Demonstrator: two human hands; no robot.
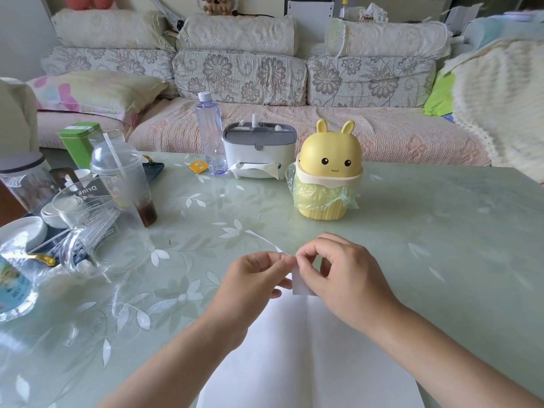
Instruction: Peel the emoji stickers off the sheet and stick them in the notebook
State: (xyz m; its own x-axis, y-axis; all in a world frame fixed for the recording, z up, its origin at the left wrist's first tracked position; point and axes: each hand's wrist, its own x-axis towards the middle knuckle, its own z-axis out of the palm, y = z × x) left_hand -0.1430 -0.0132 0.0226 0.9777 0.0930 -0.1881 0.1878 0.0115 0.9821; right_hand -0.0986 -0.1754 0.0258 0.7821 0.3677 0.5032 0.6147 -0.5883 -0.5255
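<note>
White, flat paper sheet (300, 285), small and rectangular, is being held at its top edge by two hands. The left hand (250, 278) is pinching it at the fingertips. The right hand (338, 278) is pinching it between thumb and forefinger, other fingers curled. The sheet is hovering over the far edge of one open notebook (309, 363), pages blank and smooth, at 6 o'clock. Glossy pale-green table (426, 231), leaf-patterned, is carrying one rounded yellow plastic rabbit bin (328, 172) at 12 o'clock. At 11 o'clock are standing one clear bottle (210, 134) and one white tissue box (259, 151).
</note>
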